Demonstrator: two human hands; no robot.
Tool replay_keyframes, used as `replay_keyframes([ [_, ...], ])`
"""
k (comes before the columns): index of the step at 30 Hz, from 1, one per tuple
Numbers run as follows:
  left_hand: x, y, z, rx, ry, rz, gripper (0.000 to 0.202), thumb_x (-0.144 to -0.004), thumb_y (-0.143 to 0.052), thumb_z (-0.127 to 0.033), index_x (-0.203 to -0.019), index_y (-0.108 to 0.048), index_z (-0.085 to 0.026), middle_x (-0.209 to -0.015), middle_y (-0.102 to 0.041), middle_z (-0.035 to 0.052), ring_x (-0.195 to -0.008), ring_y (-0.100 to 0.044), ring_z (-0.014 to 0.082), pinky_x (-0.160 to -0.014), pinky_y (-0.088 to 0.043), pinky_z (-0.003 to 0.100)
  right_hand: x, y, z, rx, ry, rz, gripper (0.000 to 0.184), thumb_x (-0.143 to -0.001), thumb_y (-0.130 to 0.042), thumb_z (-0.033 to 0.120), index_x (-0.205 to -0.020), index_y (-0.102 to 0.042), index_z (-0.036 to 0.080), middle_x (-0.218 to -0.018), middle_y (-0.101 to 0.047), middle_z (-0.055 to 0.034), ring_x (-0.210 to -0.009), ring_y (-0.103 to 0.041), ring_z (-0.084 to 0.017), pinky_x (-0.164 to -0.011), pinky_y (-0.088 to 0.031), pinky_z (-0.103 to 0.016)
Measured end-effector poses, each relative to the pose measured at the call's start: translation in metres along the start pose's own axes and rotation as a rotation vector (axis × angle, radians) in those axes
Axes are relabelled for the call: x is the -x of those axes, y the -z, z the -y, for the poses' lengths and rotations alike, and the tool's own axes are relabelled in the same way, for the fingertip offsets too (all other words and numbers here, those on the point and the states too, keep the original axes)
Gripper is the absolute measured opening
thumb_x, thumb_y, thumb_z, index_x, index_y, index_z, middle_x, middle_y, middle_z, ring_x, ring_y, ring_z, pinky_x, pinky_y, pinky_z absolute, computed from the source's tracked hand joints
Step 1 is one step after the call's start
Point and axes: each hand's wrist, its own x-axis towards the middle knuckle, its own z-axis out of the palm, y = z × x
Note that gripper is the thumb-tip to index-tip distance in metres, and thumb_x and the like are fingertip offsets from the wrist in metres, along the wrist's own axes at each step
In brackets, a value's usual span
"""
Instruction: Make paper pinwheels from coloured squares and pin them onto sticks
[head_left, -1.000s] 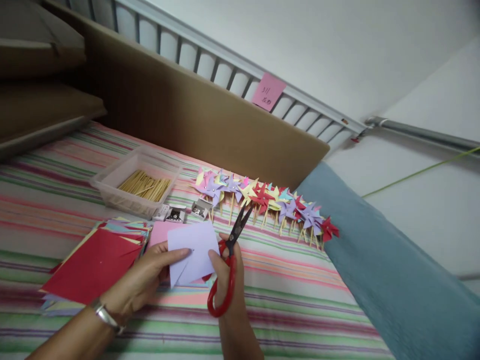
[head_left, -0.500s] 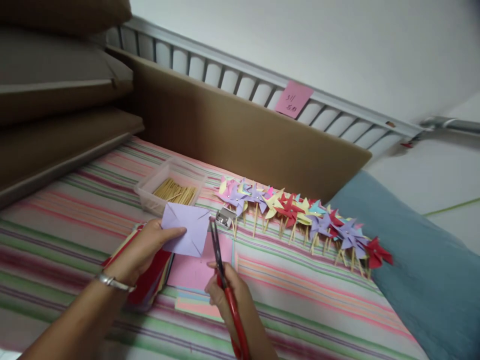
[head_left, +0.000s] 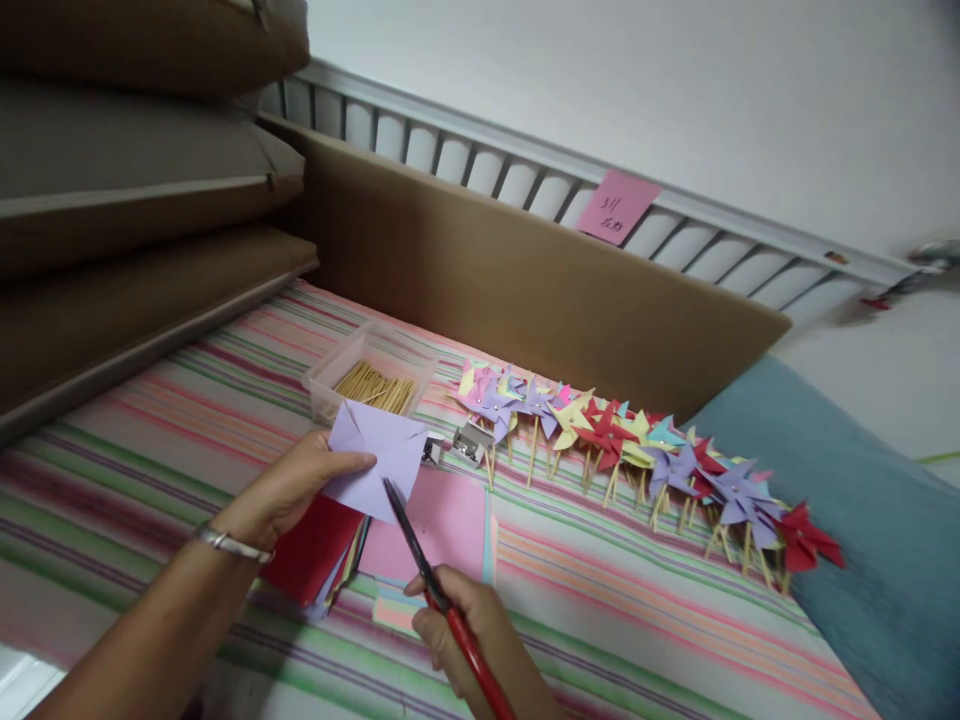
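Note:
Between the thumb and fingers of my left hand (head_left: 300, 480) is a lavender square of paper (head_left: 379, 440) with diagonal slits at its corners. My right hand (head_left: 480, 630) grips a pair of scissors (head_left: 409, 535) with red handles and dark blades. Their tip is at the lower right part of the paper square; the blades look closed together. Beneath my left hand lies a stack of red and other coloured papers (head_left: 307, 560). Pink paper squares (head_left: 442, 520) lie on the striped cloth, with blue and yellow sheets showing under them.
A clear plastic box (head_left: 330, 385) holds many short wooden sticks (head_left: 375, 385). Small open boxes of metal pins (head_left: 471, 445) stand near it. Finished paper pinwheels (head_left: 604, 435) on sticks line the right. Behind stands a brown board (head_left: 525, 270); stacked brown cushions (head_left: 150, 170) rise at left.
The scissors have moved from the paper's upper right corner down to its lower right part. My left hand still holds the paper. The camera view has shifted slightly.

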Motion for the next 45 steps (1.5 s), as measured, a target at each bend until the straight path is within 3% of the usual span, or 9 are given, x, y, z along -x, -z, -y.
replay_keyframes([
  [9, 0.0046, -0.0044, -0.0025, 0.031, 0.025, 0.02, 0.026, -0.053, -0.078, -0.021, -0.077, -0.072, -0.014, -0.073, -0.075, 0.0078, -0.064, -0.067, 0.0239, -0.066, -0.051, 0.033, -0.0009, -0.0004, 0.0007, 0.003, -0.012, 0.005, 0.024, -0.074, -0.06, 0.035, -0.091, -0.062, 0.017, -0.057, -0.041, 0.006, -0.048, -0.038, -0.008, -0.046, -0.03, -0.019],
  [25, 0.0007, -0.0003, 0.0018, 0.014, 0.008, 0.069, 0.023, -0.058, -0.076, -0.019, -0.079, -0.071, -0.012, -0.076, -0.075, 0.0087, -0.071, -0.067, 0.0231, -0.072, -0.05, 0.032, -0.0017, -0.0048, -0.0003, 0.016, -0.009, -0.014, 0.022, -0.076, -0.06, 0.033, -0.09, -0.063, 0.017, -0.055, -0.036, 0.0067, -0.047, -0.036, -0.008, -0.045, -0.026, -0.02],
  [36, -0.0003, -0.0001, 0.0026, 0.022, 0.011, 0.056, 0.024, -0.057, -0.077, -0.02, -0.079, -0.072, -0.011, -0.074, -0.075, 0.0086, -0.069, -0.067, 0.0224, -0.07, -0.051, 0.031, -0.0006, -0.0038, 0.0018, -0.003, -0.008, 0.018, 0.028, -0.077, -0.06, 0.041, -0.09, -0.061, 0.016, -0.054, -0.035, 0.0069, -0.047, -0.033, -0.008, -0.045, -0.024, -0.02],
  [45, 0.0013, -0.0018, 0.0018, 0.015, 0.002, 0.03, 0.027, -0.055, -0.077, -0.02, -0.08, -0.072, -0.012, -0.074, -0.075, 0.0082, -0.067, -0.067, 0.0228, -0.069, -0.051, 0.031, -0.0008, -0.0057, 0.0032, 0.008, 0.0, 0.01, 0.024, -0.078, -0.058, 0.038, -0.087, -0.06, 0.016, -0.056, -0.036, 0.0065, -0.048, -0.034, -0.008, -0.045, -0.025, -0.02],
])
